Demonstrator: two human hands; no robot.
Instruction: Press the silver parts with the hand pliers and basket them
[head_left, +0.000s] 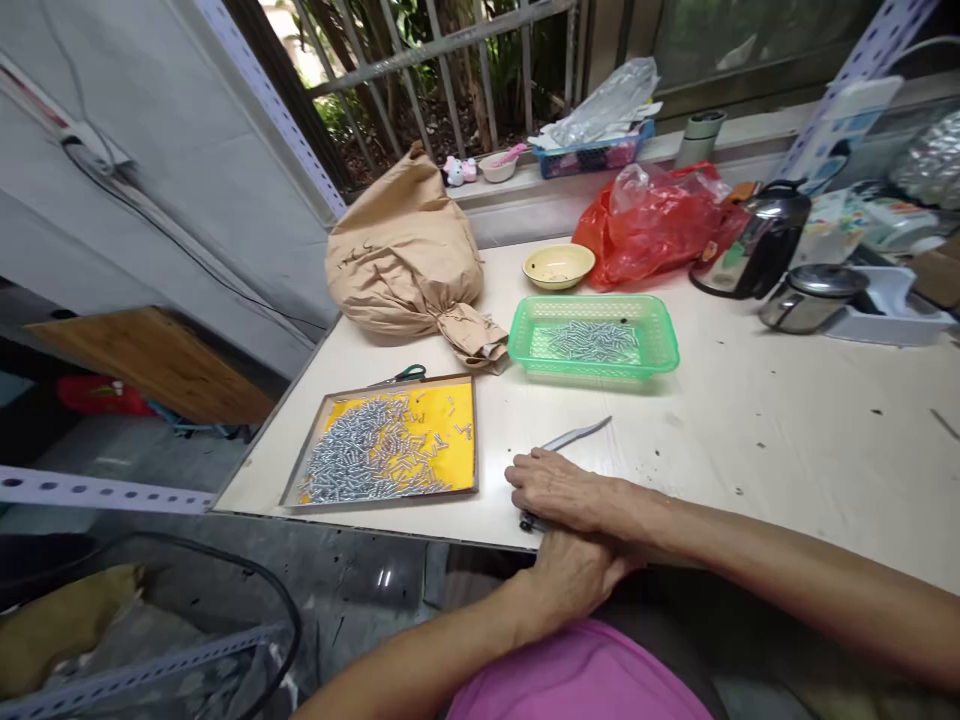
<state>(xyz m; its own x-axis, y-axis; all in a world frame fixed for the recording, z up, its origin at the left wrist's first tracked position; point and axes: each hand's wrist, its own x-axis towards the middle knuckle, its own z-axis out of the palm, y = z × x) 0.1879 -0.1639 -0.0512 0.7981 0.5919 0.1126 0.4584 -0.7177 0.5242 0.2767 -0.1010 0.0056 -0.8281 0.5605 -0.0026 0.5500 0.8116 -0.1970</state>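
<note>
My right hand [559, 488] lies near the table's front edge, its fingers curled and pressed together. A slim grey pointed tool [579, 434] sticks out behind it, and a small dark piece [528, 522] shows below the fingers. Whether the hand grips them or only covers them is hidden. Just under the right wrist, at the table edge, is my left hand [571, 577], its fingers mostly out of sight. To the left, a shallow tray [475, 440] with a yellow lining holds many small silvery metal pins. More such pins lie in a green plastic basket [652, 360] farther back.
Green-handled scissors [410, 374] lie behind the tray. A tied brown paper sack [405, 250], a cream bowl [559, 282] and a red plastic bag [652, 230] stand at the back. On the right are a kettle [765, 240] and a lidded metal pot [810, 300].
</note>
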